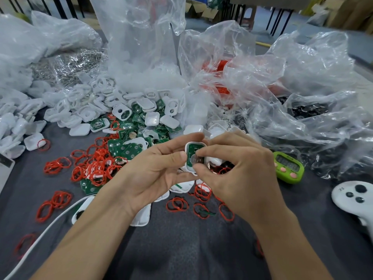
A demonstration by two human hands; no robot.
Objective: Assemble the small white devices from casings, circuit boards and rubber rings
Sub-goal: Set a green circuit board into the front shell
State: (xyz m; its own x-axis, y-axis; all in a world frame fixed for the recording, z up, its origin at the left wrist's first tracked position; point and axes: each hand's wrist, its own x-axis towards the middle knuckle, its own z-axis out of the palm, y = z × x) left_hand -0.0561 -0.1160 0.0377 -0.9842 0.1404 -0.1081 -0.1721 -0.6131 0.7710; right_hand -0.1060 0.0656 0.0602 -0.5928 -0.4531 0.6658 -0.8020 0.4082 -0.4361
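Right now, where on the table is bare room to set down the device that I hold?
The widest free patch is the grey cloth between your forearms. A second lies between the right forearm and the white controller, below the green timer. Beyond the device it is crowded: casings, circuit boards and red rings.

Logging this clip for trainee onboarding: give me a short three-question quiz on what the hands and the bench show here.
1. True or false: the left hand holds a white casing with a green circuit board seated in it.
2. Where is the green timer? A) to the right of the right hand B) left of the left hand C) in the left hand's palm
3. Fill in: the loose rubber rings on the table are ___.
Key: 1 true; 2 A; 3 red.
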